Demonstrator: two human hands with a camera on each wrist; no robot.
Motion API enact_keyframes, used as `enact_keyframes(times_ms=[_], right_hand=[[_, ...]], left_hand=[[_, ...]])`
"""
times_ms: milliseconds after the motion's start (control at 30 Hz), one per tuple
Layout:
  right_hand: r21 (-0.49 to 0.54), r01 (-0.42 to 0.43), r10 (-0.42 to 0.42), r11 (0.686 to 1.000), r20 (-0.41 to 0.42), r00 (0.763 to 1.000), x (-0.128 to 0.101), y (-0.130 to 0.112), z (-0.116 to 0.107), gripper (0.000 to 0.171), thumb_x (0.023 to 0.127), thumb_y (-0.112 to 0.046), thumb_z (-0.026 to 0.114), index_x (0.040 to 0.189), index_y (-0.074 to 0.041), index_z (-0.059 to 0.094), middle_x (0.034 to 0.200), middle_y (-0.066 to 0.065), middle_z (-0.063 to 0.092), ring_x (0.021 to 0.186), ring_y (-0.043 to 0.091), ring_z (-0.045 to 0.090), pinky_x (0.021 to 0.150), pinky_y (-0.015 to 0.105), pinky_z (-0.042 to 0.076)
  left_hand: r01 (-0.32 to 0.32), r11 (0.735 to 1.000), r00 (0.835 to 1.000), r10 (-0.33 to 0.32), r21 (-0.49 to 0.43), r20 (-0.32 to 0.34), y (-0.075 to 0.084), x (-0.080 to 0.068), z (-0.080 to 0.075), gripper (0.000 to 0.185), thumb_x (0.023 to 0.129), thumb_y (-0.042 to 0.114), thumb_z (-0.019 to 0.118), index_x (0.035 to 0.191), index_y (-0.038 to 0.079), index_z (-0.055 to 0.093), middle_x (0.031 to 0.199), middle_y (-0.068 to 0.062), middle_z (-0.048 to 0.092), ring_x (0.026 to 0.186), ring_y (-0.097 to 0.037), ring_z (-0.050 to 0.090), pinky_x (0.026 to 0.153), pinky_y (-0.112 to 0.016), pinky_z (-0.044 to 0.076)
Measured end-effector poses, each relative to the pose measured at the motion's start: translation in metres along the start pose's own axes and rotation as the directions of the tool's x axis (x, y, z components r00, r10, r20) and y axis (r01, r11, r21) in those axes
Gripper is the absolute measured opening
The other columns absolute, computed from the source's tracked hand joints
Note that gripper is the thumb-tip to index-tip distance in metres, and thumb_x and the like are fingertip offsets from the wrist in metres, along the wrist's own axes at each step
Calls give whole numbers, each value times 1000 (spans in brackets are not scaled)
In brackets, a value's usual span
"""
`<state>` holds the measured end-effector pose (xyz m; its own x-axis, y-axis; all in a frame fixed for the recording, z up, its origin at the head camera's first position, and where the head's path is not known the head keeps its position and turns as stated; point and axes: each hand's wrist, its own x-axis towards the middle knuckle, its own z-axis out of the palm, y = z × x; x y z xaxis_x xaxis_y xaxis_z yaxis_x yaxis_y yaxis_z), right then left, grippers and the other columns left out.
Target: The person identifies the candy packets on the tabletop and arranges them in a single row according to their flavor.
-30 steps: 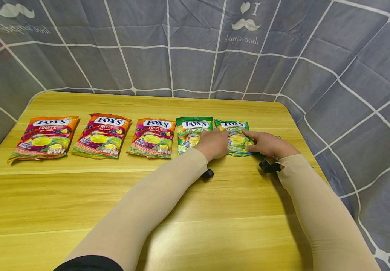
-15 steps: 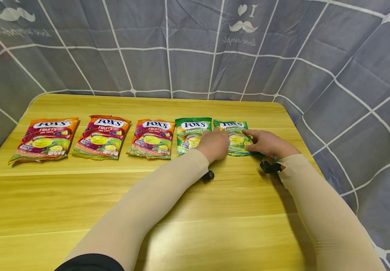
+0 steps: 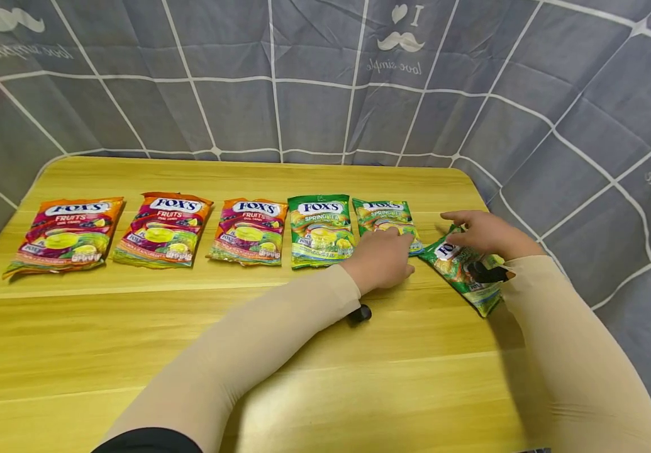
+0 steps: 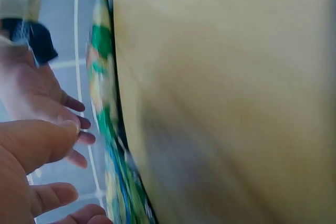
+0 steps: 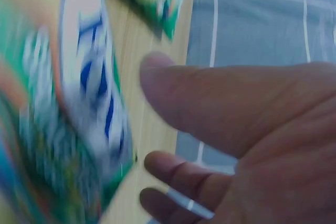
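Yellow wooden table (image 3: 189,327), right of centre: the right hand (image 3: 486,234), fingers loosely apart, has slid a sixth green bag (image 3: 463,267) clear, tilted, while the left hand (image 3: 384,259) rests curled on the fifth bag (image 3: 384,217).

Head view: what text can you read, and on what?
"FOX'S" "FRUITS": the three orange bags.
"FOX'S" "SPRING TEA": first green bag; second green bag partly covered by the left hand.
"FOX'S", partly readable: tilted green bag under the right hand.
"I", "love simple": grey cloth.
Smaller print: unreadable.
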<state>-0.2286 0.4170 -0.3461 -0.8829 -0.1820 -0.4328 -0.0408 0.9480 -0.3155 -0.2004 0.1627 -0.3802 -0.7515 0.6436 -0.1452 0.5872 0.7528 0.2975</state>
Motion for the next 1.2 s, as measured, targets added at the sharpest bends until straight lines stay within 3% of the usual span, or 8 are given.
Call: enact_keyframes(times_ms=[167,233,367,600,733,900,1067,1200], right_hand=[[-18,-42,43,999,66,997,-16,33,-5,78,99,-26,73,162,1,34,150,41,48,133,56,52,105,65,48],[-4,-42,43,999,105,994,-21,43,-4,82,97,-24,75,162,3,32,145,39,54,127,51,58,103,59,51],[34,-23,18,999,139,990,-27,52,-2,86,94,-19,79,161,7,31,136,37,62,115,41,66,92,46,57],[58,-17,9,998,134,991,-35,53,5,83,93,-13,77,160,9,32,127,39,66,103,34,72,79,38,59],[136,-14,-6,991,150,989,-42,55,8,84,98,-14,74,163,8,25,119,30,71,89,19,68,73,31,56],[284,-36,-1,958,129,992,-54,59,3,81,101,-10,69,165,4,22,102,15,68,76,14,62,68,29,55],[370,-37,2,928,95,996,-63,61,-8,68,101,-7,67,160,4,35,100,6,64,76,10,62,68,27,55],[407,-39,-19,913,136,991,-67,63,-15,55,99,-5,69,152,-6,50,103,-1,70,82,9,67,74,25,57]], left_hand=[[-48,994,994,57,-94,93,21,-1,8,73,105,51,61,164,17,37,161,-1,51,148,-20,51,118,-35,47],[-55,993,989,69,-108,131,28,0,13,77,104,54,60,166,17,34,163,1,50,150,-19,48,120,-33,44],[-67,990,977,90,-120,191,40,1,21,84,101,60,61,169,24,27,162,5,50,152,-21,45,123,-40,40],[-76,985,956,117,-158,271,55,6,27,93,97,71,58,170,35,13,169,11,38,159,-17,31,123,-45,31],[-88,975,952,143,-206,269,60,8,29,92,97,70,58,170,35,14,168,14,39,158,-15,34,124,-45,33],[-100,962,958,162,-255,237,62,9,25,90,99,67,58,170,33,15,167,15,40,155,-14,40,122,-43,35],[-106,952,971,162,-288,178,61,13,18,84,101,64,58,169,33,21,165,18,43,150,-11,47,116,-41,39],[-133,945,962,196,-298,192,63,14,16,80,101,64,57,168,34,25,163,18,46,147,-8,50,117,-41,40]])
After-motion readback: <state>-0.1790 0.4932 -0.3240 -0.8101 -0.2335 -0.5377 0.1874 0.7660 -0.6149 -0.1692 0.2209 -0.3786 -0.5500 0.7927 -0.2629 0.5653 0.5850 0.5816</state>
